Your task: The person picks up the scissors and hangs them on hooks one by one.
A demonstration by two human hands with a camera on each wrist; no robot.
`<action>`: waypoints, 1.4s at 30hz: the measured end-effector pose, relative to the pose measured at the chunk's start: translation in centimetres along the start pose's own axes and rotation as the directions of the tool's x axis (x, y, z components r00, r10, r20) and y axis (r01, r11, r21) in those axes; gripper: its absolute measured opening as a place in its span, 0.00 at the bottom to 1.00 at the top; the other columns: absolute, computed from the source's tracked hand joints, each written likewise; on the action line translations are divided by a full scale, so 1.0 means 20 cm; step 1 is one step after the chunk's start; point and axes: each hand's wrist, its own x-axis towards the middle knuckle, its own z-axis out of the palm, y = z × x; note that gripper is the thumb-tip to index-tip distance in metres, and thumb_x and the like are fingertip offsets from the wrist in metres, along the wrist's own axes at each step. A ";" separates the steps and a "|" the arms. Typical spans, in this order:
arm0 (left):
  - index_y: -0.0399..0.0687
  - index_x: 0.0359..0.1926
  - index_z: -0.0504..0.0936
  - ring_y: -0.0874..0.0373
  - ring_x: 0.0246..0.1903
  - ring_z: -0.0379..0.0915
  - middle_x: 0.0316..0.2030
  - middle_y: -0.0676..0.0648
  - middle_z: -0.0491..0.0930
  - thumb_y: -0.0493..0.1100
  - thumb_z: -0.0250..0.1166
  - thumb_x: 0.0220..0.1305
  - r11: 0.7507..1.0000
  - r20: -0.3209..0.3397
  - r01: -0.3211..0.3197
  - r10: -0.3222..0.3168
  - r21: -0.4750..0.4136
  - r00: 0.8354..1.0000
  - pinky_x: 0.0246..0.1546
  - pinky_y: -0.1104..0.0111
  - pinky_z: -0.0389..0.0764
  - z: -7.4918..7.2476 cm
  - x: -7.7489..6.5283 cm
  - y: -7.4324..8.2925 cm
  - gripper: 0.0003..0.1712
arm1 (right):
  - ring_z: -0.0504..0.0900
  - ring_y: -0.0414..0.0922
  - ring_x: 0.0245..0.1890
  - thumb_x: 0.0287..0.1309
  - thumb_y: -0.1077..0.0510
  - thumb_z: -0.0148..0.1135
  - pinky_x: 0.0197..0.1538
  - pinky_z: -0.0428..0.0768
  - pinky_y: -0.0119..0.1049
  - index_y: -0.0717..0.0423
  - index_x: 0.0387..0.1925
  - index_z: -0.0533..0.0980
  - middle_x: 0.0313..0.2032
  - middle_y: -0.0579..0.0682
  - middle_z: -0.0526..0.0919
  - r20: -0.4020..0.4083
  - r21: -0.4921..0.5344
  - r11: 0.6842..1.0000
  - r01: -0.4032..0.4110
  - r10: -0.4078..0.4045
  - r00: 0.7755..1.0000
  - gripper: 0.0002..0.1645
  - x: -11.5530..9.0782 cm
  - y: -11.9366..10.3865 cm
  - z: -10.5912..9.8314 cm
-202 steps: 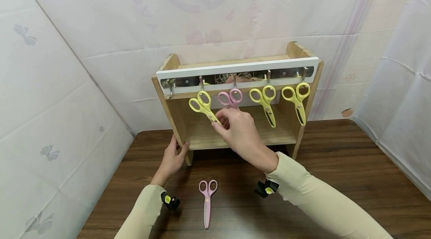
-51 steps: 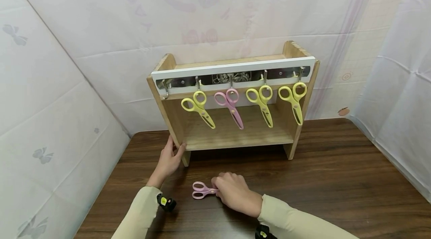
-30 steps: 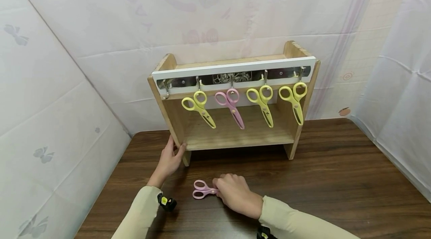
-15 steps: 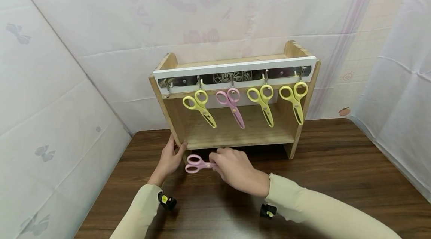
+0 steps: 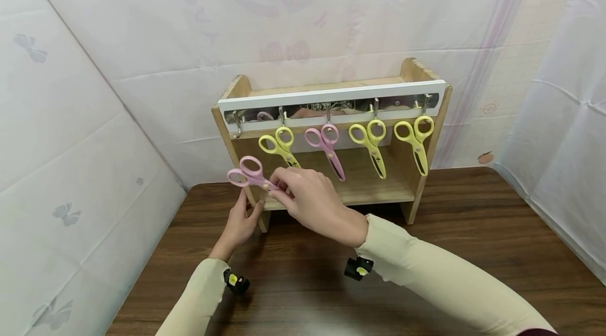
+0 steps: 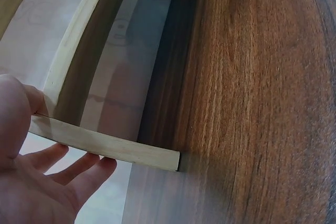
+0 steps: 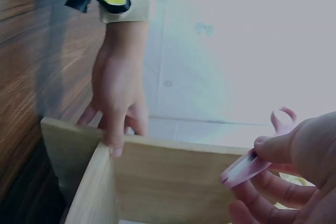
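My right hand (image 5: 312, 200) pinches a pair of pink scissors (image 5: 251, 172) by the blades, in front of the left side of a wooden shelf (image 5: 379, 196). The scissors' handle loops point up and left. In the right wrist view the thumb and fingers close on the pink blade (image 7: 244, 170). My left hand (image 5: 239, 225) grips the shelf's left side panel low down, thumb inside and fingers outside, as the left wrist view shows at the panel edge (image 6: 105, 142). Above the scissors, the leftmost hook (image 5: 238, 126) on the metal strip is bare.
From the other hooks hang yellow scissors (image 5: 279, 145), pink scissors (image 5: 327, 151), another yellow pair (image 5: 371, 148) and a third yellow pair (image 5: 416, 144). The shelf stands on a dark wooden table (image 5: 464, 252). White patterned sheeting (image 5: 156, 52) rises behind and at the left.
My right hand let go of the hanging yellow scissors, picked the pink scissors off the table, and lifted them up and left to the shelf. The left hand stayed on the panel.
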 end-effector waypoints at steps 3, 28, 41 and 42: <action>0.44 0.76 0.57 0.33 0.63 0.72 0.62 0.30 0.74 0.40 0.58 0.78 1.000 0.015 0.004 -0.003 -0.021 1.000 0.59 0.43 0.77 0.00 0.00 0.00 0.32 | 0.74 0.33 0.23 0.67 0.53 0.70 0.24 0.71 0.30 0.48 0.39 0.82 0.28 0.38 0.83 -0.009 0.035 0.999 -0.019 0.020 1.000 0.04 0.04 -0.02 0.01; 0.42 0.78 0.55 0.31 0.62 0.71 0.62 0.28 0.73 0.37 0.55 0.79 1.000 0.019 0.005 -0.005 -0.018 1.000 0.56 0.39 0.78 0.01 -0.01 0.00 0.32 | 0.76 0.32 0.22 0.67 0.54 0.70 0.25 0.72 0.29 0.48 0.36 0.83 0.26 0.37 0.85 -0.069 0.084 0.986 -0.142 0.148 0.987 0.04 0.17 -0.08 0.12; 0.49 0.77 0.56 0.34 0.63 0.72 0.66 0.34 0.71 0.41 0.56 0.79 0.999 0.036 0.034 -0.033 -0.031 0.999 0.57 0.42 0.79 -0.01 -0.01 0.01 0.32 | 0.71 0.35 0.17 0.68 0.53 0.67 0.16 0.66 0.28 0.46 0.40 0.83 0.24 0.36 0.81 -0.082 -0.019 0.983 -0.185 0.183 0.980 0.03 0.12 -0.07 0.16; 0.49 0.77 0.56 0.34 0.63 0.72 0.66 0.34 0.71 0.41 0.56 0.79 0.999 0.033 0.032 -0.031 -0.030 0.999 0.57 0.42 0.79 -0.01 0.00 0.01 0.32 | 0.71 0.34 0.17 0.69 0.53 0.67 0.16 0.66 0.28 0.46 0.40 0.83 0.24 0.36 0.81 -0.081 -0.026 0.982 -0.185 0.182 0.980 0.03 0.11 -0.07 0.16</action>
